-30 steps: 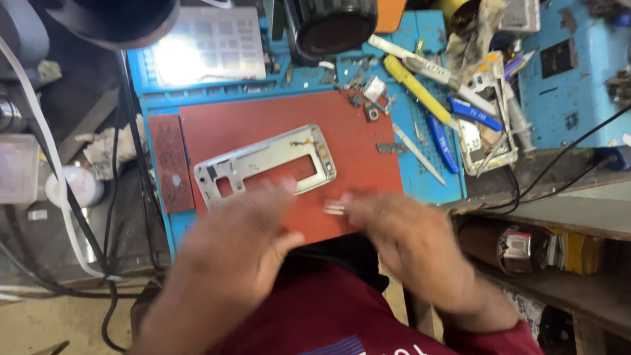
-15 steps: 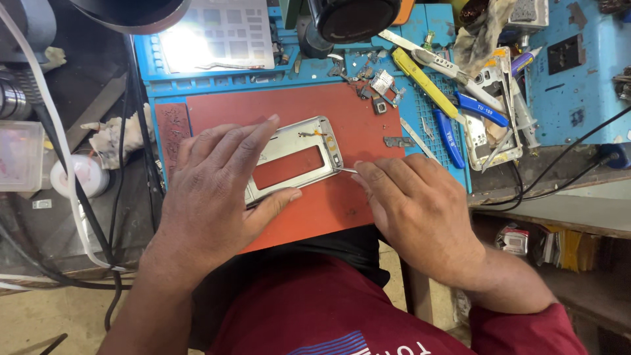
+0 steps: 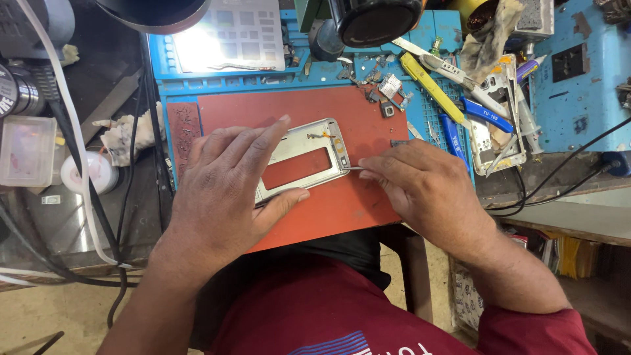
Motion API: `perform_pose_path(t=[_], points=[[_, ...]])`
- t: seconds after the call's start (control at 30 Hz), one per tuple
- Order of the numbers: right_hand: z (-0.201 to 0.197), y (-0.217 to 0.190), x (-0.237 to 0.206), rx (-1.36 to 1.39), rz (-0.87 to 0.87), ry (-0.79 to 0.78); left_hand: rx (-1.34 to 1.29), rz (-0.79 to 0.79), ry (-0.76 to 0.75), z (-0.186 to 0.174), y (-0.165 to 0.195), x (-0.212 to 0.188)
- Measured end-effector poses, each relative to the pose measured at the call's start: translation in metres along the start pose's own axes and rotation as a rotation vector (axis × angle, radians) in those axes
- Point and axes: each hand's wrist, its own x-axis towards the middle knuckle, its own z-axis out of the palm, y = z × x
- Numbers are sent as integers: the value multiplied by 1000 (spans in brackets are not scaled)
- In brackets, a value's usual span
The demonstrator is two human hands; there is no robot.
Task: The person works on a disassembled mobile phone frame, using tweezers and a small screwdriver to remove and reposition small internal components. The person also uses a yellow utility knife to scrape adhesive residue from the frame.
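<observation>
On the red mat [image 3: 342, 210], toward its middle and slightly nearer the back edge, lies a silver phone frame [image 3: 303, 160], flat, with a rectangular cut-out showing red mat through it.

Left to right:

Left edge of bench: clear plastic box [image 3: 25, 150], white round tub [image 3: 89, 172], white cable [image 3: 72, 131] and dark cables trailing off the front. Soft, crumpled white wipe [image 3: 125, 137] beside the mat's left edge.

Left hand [image 3: 227, 190]: laid flat, palm down, over the frame's left half; fingers spread and extended along the back edge, thumb pressed against the front rail. Not closed around anything; pinning rather than gripping.

Phone frame: thin stamped metal, matt silver, rounded corners, small fittings at the right end. Rigid but likely easy to bend at the narrow rails.

Right hand [image 3: 427, 190]: fingers curled together, pinched on a thin metal tool [image 3: 353, 168] whose tip meets the frame's right end. Only the tip visible; tool type not determinable.

Back right corner of blue mat [image 3: 420, 98]: loose small parts [image 3: 388, 92], yellow-handled tool [image 3: 430, 85], blue-handled tools [image 3: 483, 115], second pale phone frame [image 3: 493, 131], grimy rag [image 3: 490, 39].

Judgement on doing the step well:
- Keep left-hand pressure even and flat so the frame cannot skate on the mat.
- Keep the tool low, almost parallel to the mat, with light force; slipping risks scratching the metal or jabbing the left thumb.
- Keep the tip in sight under the lamp [image 3: 154, 10] rather than shaded by the knuckles.
</observation>
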Motion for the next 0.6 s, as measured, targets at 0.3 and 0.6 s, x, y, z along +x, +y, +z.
perform_pose_path(t=[0.3, 0.6], points=[[0, 7, -10, -100, -172, -9, 1, 2, 0, -1, 5, 2], [12, 15, -16, -58, -200, 37, -4, 0, -1, 0, 10, 1]])
